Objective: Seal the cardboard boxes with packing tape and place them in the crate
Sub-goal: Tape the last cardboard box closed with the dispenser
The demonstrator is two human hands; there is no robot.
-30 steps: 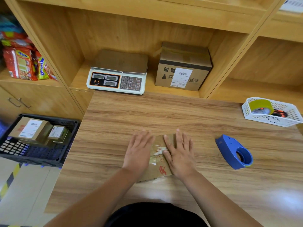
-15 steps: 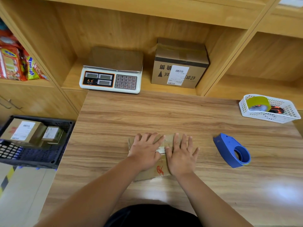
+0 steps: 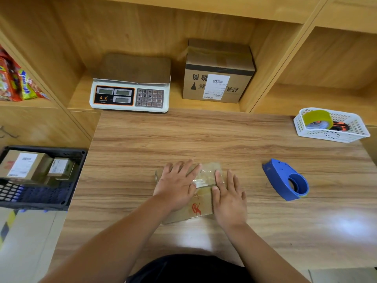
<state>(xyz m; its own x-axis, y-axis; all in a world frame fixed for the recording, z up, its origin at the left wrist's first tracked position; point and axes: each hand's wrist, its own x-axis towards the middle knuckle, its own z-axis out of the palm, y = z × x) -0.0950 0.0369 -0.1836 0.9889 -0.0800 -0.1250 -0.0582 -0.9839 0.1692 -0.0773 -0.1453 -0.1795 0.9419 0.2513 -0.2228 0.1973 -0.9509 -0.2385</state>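
Head view, left to right: the crate (image 3: 51, 149) beside the table (image 3: 142, 144) holds two labelled boxes (image 3: 20, 164); the left hand (image 3: 177, 186) lies flat, fingers straight, pressing the tape (image 3: 204, 178) on the one cardboard box (image 3: 201, 210) mid-table; the right hand (image 3: 228, 199) presses likewise, gripping nothing; I'd rub outward from the seam, firmly, so no bubbles or loose ends remain; one blue tape dispenser (image 3: 285, 180) lies apart; one white basket (image 3: 326, 137) holds one tape roll (image 3: 316, 118).

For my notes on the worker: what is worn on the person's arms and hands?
The left hand and right hand are bare: no gloves, rings or watch visible. Both forearms are bare, with no sleeve in view. A dark garment shows at the bottom edge.
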